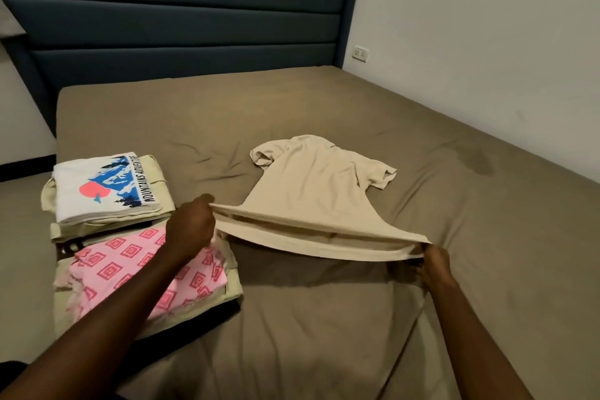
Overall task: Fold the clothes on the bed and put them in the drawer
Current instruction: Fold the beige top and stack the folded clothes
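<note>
At the far left of the bed (324, 318) you have two folded piles: the farther one is topped by a white printed T-shirt (107, 185) lying on pale green folded cloth (156, 172), and the nearer one is topped by a pink patterned garment (136, 269). Your left forearm reaches in from the lower left and crosses above that pink piece, and your left hand (190, 229) is curled tight, pinching the left corner of the beige T-shirt's (311, 191) hem. The hem is pulled taut between your two hands and lifted off the brown sheet, throwing a shadow beneath, while the collar and both short sleeves lie flat on the middle of the mattress, pointing toward the dark blue headboard (181, 29). Your right arm comes in from the lower right, and your right hand (435, 265) is closed on the hem's right corner, fingers gripping it from below. A wall socket (361, 53) sits on the white wall beyond.
</note>
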Tool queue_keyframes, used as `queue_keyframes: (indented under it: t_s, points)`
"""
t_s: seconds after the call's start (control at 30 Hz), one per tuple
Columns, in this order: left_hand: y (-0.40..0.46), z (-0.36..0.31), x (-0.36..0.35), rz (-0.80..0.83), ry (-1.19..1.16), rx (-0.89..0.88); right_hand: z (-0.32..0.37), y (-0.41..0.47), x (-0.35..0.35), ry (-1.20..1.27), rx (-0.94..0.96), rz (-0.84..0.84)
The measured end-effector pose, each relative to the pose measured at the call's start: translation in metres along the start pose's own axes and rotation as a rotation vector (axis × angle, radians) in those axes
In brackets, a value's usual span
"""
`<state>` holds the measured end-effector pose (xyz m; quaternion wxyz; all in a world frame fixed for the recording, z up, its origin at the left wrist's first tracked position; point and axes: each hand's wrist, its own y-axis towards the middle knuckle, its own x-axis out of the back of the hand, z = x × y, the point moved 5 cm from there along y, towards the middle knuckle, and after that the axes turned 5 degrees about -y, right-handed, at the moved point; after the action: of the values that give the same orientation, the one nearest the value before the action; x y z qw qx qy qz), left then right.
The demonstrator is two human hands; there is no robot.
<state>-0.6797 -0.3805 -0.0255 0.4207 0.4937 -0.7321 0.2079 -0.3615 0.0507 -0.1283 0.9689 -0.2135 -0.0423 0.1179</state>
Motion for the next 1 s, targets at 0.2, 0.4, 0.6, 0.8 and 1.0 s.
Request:
queue_keyframes:
  t_s: [0.2,0.4,0.6,0.8,1.0]
  points:
    - [0.124,-0.025,0.0,0.077,-1.408,0.569,0.098,0.043,-0.101,0.268,-0.017,0.229]
    - [0.279,-0.152,0.118,-0.057,-1.801,0.318,0.322,0.057,-0.199,0.494,0.267,0.466]
    - [0.309,-0.251,0.224,-0.147,-1.877,-0.012,0.487,0.027,-0.186,0.701,0.509,0.562]
    - [0.208,-0.246,0.225,-0.145,-1.9,-0.035,0.469,-0.013,-0.12,0.743,0.605,0.525]
    - [0.047,-0.167,0.125,-0.036,-1.625,0.068,0.31,-0.043,-0.014,0.694,0.499,0.404]
